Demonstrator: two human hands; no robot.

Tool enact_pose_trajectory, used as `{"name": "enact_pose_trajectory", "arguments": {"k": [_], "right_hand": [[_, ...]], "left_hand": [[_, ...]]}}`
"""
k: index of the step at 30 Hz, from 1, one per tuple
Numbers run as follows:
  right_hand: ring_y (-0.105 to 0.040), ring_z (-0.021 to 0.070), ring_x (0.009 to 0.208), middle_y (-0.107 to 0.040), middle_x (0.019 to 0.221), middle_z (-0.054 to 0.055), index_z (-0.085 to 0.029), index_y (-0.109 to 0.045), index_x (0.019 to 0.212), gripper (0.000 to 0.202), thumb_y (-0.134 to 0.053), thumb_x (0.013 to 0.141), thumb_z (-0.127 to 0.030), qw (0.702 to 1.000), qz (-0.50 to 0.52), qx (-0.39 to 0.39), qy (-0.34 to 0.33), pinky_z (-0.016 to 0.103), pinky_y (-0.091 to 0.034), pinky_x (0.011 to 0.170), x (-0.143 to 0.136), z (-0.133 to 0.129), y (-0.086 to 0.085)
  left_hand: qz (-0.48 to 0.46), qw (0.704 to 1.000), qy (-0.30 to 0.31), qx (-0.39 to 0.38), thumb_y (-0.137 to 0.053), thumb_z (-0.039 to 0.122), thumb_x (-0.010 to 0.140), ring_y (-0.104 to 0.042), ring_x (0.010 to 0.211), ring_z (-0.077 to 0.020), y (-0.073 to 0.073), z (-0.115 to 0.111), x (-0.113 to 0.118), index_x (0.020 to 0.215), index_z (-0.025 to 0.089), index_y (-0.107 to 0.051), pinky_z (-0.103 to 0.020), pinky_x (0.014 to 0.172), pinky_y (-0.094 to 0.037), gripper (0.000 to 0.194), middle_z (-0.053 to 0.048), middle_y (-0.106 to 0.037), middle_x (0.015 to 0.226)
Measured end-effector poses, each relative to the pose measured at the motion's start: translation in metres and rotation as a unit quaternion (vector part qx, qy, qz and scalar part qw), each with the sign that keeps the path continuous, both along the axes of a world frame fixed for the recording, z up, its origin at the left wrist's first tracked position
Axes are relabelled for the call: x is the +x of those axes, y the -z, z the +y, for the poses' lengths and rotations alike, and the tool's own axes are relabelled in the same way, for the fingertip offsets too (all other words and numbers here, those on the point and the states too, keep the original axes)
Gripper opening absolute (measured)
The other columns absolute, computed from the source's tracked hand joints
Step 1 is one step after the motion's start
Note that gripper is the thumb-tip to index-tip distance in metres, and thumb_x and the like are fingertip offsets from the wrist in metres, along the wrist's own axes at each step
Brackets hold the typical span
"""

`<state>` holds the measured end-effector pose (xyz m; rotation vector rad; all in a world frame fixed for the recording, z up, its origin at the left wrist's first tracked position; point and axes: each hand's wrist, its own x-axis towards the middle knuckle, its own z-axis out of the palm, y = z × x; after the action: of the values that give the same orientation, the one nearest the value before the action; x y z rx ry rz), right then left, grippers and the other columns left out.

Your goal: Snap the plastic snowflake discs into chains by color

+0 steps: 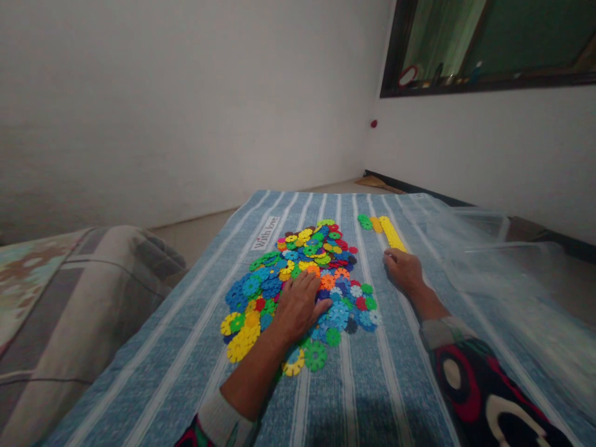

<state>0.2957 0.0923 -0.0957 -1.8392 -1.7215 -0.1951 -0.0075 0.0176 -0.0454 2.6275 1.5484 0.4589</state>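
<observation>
A pile of notched plastic building discs (270,285) in many colours is spread over the middle of the striped cloth. My left hand (300,304) lies on the pile with its fingers stretched out and its thumb apart, touching discs near some orange ones (328,281). To the right of the pile, a strip of overlapping yellow discs (392,233) runs toward me, with orange and green discs (365,222) at its far left end. At the strip's near end my right hand (404,270) rests with curled fingers; what they hold, if anything, is hidden.
A blue and white striped cloth (186,347) covers the table. Behind the pile lies a "With love" label (265,233). Clear plastic containers (507,267) stand along the right side. On the left is a cloth-covered piece of furniture (116,279). Walls close off the back.
</observation>
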Motion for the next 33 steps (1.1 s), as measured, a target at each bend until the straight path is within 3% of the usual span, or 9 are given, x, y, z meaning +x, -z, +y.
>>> {"name": "enact_pose_trajectory", "arguments": {"k": [4,15,20,27,30,33], "right_hand": [[-0.064,0.0199,0.079,-0.074,0.088,0.008,-0.019,-0.074,0.093,0.028,-0.047,0.086,-0.025,1.0,0.0,0.0,0.002,0.026,-0.038,0.068,-0.001,-0.001,-0.001],[-0.065,0.0205,0.082,-0.074,0.091,0.008,-0.019,-0.073,0.095,0.028,-0.048,0.086,-0.026,1.0,0.01,-0.006,-0.006,0.026,-0.04,0.071,-0.001,-0.001,-0.002],[-0.066,0.0204,0.081,-0.074,0.09,0.008,-0.019,-0.073,0.093,0.028,-0.047,0.087,-0.026,1.0,0.012,-0.006,-0.006,0.026,-0.04,0.07,-0.001,-0.001,-0.003],[-0.066,0.0204,0.08,-0.075,0.089,0.008,-0.019,-0.073,0.094,0.027,-0.048,0.087,-0.027,1.0,0.005,-0.01,0.006,0.026,-0.041,0.07,-0.002,0.0,-0.002],[-0.066,0.0202,0.081,-0.075,0.089,0.007,-0.019,-0.073,0.094,0.028,-0.047,0.087,-0.027,1.0,0.003,-0.011,0.005,0.026,-0.041,0.071,-0.002,0.0,-0.003],[-0.066,0.0205,0.082,-0.075,0.09,0.008,-0.018,-0.073,0.096,0.029,-0.047,0.087,-0.027,1.0,0.004,-0.018,0.004,0.026,-0.041,0.071,-0.003,0.0,-0.004]], "left_hand": [[0.021,1.0,-0.015,-0.015,-0.051,0.046,0.091,-0.041,0.133,-0.0319,-0.004,-0.001,0.004,0.124,0.02,-0.054,-0.055,0.106,-0.03,0.043,-0.015,-0.055,0.137],[0.046,0.999,-0.015,0.017,-0.054,0.037,0.09,-0.053,0.113,-0.0267,-0.01,-0.008,-0.001,0.098,0.019,-0.061,-0.044,0.096,-0.037,0.02,-0.01,-0.066,0.11],[0.067,0.997,-0.025,0.022,-0.049,0.038,0.093,-0.059,0.094,-0.0243,-0.011,-0.007,-0.001,0.087,0.018,-0.061,-0.04,0.088,-0.04,0.024,-0.009,-0.066,0.094],[0.075,0.995,-0.044,0.039,-0.046,0.036,0.094,-0.059,0.086,-0.0244,-0.006,-0.003,-0.003,0.079,0.018,-0.062,-0.04,0.082,-0.042,0.028,-0.009,-0.065,0.084],[0.077,0.993,-0.065,0.052,-0.043,0.029,0.093,-0.058,0.085,-0.0243,-0.006,0.005,-0.004,0.08,0.017,-0.063,-0.038,0.08,-0.042,0.026,-0.01,-0.064,0.083],[0.071,0.992,-0.072,0.076,-0.041,0.023,0.093,-0.057,0.095,-0.0248,-0.008,0.015,-0.003,0.088,0.017,-0.064,-0.038,0.085,-0.043,0.024,-0.011,-0.065,0.096]]}}
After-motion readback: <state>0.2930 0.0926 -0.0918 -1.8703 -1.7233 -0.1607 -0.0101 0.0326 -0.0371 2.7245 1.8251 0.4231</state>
